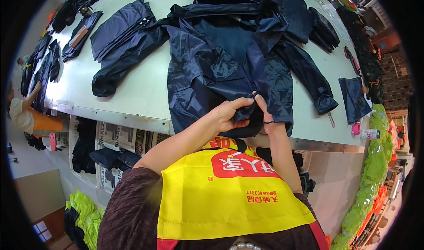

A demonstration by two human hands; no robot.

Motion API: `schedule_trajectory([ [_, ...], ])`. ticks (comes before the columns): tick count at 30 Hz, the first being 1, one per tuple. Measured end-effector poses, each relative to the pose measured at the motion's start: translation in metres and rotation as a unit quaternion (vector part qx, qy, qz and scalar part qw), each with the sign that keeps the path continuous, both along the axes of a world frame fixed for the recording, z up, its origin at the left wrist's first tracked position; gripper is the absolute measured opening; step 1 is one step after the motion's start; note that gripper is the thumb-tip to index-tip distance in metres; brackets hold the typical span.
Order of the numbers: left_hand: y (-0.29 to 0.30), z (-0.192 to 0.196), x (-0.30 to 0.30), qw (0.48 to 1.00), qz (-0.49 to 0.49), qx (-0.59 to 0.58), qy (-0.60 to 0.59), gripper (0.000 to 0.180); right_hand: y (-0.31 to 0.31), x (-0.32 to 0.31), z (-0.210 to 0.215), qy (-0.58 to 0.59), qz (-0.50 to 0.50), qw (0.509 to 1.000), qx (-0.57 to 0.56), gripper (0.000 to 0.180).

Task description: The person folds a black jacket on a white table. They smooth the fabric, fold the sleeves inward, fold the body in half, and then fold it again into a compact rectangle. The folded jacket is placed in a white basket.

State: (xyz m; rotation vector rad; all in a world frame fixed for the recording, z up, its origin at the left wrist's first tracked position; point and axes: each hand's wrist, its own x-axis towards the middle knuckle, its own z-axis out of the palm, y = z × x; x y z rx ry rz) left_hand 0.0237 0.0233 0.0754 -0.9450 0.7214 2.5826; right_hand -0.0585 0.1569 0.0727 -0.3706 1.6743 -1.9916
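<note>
Left hand [232,113] and right hand [265,110] pinch the dark jacket [207,75]; the yellow apron [221,206] bears lettering [263,199].

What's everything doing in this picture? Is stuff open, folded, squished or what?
Dark jacket: spread on the table, open at the top, creased
Jacket sleeves: stretched out to both sides
Zipper: lower end at the hands; can't tell if joined
Left hand: pinching jacket cloth
Right hand: gripping the jacket's front edge
Dark pile at left: folded flat
Yellow apron: worn
Lime-green cloth: crumpled
</note>
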Motion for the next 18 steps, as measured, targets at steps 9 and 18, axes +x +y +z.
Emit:
schedule_trajectory([
  [9, -0.004, 0.012, 0.001, 0.991, 0.059, -0.037, 0.115, 0.018, 0.011, 0.002, 0.008, -0.207, 0.021, 0.972, -0.113, 0.026],
  [18, 0.005, 0.026, -0.003, 0.956, 0.141, -0.149, 0.209, 0.007, 0.007, 0.012, 0.016, -0.183, 0.007, 0.978, -0.096, 0.015],
])
